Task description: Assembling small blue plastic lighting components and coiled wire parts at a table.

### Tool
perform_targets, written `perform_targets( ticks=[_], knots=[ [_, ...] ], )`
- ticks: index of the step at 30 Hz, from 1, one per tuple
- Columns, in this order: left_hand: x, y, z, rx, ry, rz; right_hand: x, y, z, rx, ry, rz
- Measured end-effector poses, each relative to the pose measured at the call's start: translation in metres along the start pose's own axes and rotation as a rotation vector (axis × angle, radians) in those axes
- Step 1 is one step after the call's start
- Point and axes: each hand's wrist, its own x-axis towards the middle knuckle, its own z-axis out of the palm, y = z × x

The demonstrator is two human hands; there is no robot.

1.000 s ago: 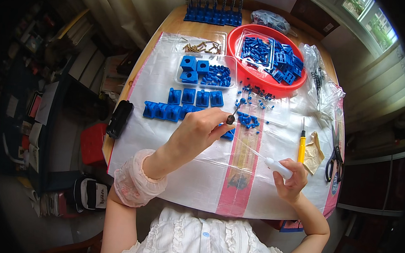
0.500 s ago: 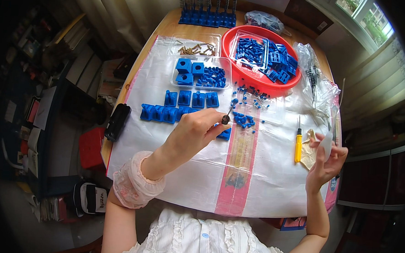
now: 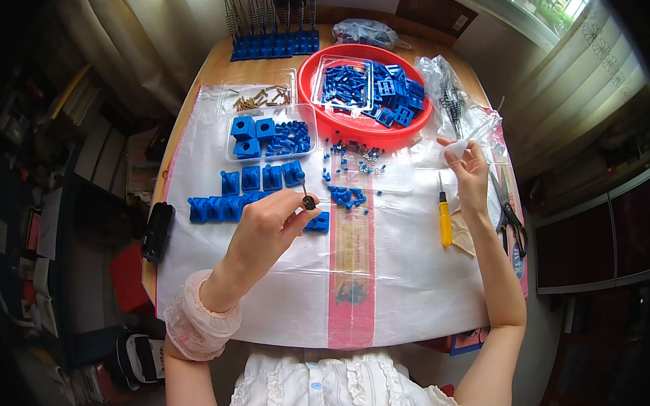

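- The left hand point(image 3: 269, 226) hovered over the middle of the white sheet point(image 3: 409, 281) on the counter point(image 3: 214, 68), its grip pinched shut on a thin metal pin with a dark round head point(image 3: 307, 200), held upright just above the blue parts.
- The right hand point(image 3: 470, 170) was raised near the right edge of the sheet, its grip closed on a small white scrap point(image 3: 456, 147), close beside the clear plastic bag point(image 3: 455, 99).
- Judging by what lay finished: a row of blue blocks with upright metal rods point(image 3: 271, 42) stood at the far edge of the counter, which looked like completed pieces.
- A double row of blue moulded blocks point(image 3: 252, 192) lay lined up on the sheet just left of the held pin, seemingly prepared and waiting for further fitting.
- A clear tray point(image 3: 269, 137) held larger blue cubes and small blue bits, and a second clear tray behind it held brass screws point(image 3: 261, 98).
- Much appeared left to do: the red bowl point(image 3: 362, 128) was heaped with blue parts, and loose small blue pieces point(image 3: 347, 197) were scattered between the bowl and the left hand.
- A yellow-handled screwdriver point(image 3: 445, 220) lay unused on the sheet below the right hand, with scissors point(image 3: 511, 220) just beyond at the sheet's right edge.
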Motion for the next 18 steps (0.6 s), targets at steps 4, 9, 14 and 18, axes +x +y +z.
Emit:
perform_targets(
  ticks=[4, 9, 14, 18],
  knots=[
    [0.0, 0.001, -0.001, 0.006, 0.002, -0.007, -0.002, 0.012, 0.001, -0.262, -0.03, 0.029],
    [0.0, 0.002, -0.001, 0.01, -0.002, -0.014, -0.009, 0.013, 0.005, -0.418, -0.085, -0.097],
    [0.0, 0.001, -0.002, 0.028, -0.005, -0.013, -0.011, 0.004, 0.008, -0.615, -0.05, -0.115],
    [0.0, 0.001, 0.0, 0.017, 0.003, -0.007, -0.008, 0.009, 0.004, -0.717, -0.055, -0.162]
  ],
)
